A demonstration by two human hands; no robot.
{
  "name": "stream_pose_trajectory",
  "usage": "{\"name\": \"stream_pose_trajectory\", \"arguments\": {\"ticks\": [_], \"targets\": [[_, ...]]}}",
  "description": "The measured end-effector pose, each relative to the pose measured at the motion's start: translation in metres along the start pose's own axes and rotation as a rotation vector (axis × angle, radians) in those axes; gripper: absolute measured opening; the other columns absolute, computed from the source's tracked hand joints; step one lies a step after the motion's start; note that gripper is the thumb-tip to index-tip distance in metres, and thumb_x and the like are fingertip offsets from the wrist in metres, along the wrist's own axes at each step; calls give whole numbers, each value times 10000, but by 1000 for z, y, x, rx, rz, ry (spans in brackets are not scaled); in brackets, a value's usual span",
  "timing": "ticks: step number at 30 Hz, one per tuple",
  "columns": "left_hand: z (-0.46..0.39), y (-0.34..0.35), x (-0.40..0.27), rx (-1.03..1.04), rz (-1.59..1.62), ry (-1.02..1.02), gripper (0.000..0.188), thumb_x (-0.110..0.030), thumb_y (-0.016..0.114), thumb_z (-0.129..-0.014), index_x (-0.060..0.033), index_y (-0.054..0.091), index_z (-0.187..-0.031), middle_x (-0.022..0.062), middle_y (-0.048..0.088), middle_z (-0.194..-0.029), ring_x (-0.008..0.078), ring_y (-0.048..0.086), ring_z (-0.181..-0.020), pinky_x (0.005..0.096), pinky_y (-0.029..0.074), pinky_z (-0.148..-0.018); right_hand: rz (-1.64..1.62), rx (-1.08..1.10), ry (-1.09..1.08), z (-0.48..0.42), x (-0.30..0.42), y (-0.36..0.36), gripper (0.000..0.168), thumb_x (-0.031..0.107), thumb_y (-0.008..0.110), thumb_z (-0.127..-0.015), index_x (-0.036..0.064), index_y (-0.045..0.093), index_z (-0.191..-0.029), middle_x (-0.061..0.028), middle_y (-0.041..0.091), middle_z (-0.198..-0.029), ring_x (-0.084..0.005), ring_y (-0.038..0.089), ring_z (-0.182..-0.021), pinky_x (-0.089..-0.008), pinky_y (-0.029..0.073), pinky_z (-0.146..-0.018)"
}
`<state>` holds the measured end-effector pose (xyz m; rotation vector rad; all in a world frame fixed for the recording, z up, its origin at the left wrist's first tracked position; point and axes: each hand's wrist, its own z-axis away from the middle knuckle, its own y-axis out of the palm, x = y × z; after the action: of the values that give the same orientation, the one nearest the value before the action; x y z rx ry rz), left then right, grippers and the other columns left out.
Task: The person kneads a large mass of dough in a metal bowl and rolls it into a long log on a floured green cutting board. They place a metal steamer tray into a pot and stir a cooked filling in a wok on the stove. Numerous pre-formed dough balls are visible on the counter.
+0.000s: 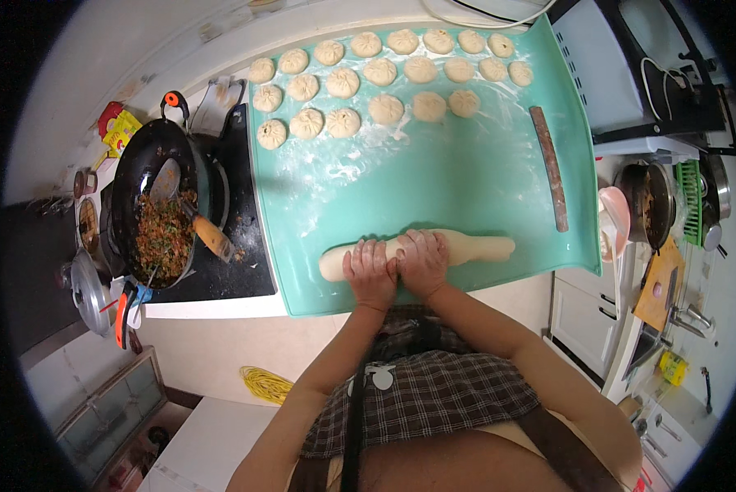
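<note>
A long log of pale dough lies across the near part of the green silicone mat. Both hands rest on it side by side, fingers curled over its top. My left hand covers the dough left of its middle, and my right hand touches it just to the right. Flour marks the fingers. At the mat's far side stand rows of pleated, filled buns. A thin wooden rolling pin lies near the mat's right edge.
At the left, a wok with chopped filling and a wooden-handled spatula stands on the black cooktop. A white appliance, a pink bowl and a dark pot stand at the right.
</note>
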<state>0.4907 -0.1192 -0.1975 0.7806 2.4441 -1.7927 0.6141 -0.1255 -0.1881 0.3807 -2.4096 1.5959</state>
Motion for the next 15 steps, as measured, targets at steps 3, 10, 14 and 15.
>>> {"name": "stream_pose_trajectory", "arguments": {"ticks": [3, 10, 14, 15], "targets": [[-17, 12, 9, 43, -3, -36, 273, -292, 508, -919, -86, 574, -1086, 105, 604, -1103, 311, 555, -1058, 491, 358, -960, -4, 114, 75, -19, -2, 5, 197, 271, 586, -803, 96, 583, -892, -69, 567, -912, -260, 540, -879, -432, 417, -829], [-84, 22, 33, 94, 22, -94, 177, -260, 540, -902, -89, 584, -900, 110, 592, -928, 323, 558, -878, 454, 410, -759, 67, 87, 199, -85, -25, 26, 160, 269, 602, -852, 112, 580, -831, -72, 574, -854, -271, 552, -837, -432, 428, -732], [-112, 26, 41, 0, 31, -99, 173, -243, 565, -895, -85, 596, -832, 104, 579, -882, 312, 548, -821, 443, 413, -709, 25, 148, 163, -120, -47, 39, 198, 272, 579, -890, 106, 590, -784, -74, 598, -789, -279, 583, -795, -428, 444, -709], [-118, 28, 44, -17, 23, -108, 172, -240, 564, -897, -85, 598, -830, 103, 582, -883, 310, 551, -826, 443, 415, -705, 8, 156, 156, -128, -51, 44, 210, 273, 572, -899, 102, 596, -779, -79, 608, -778, -284, 593, -784, -429, 449, -706]]}}
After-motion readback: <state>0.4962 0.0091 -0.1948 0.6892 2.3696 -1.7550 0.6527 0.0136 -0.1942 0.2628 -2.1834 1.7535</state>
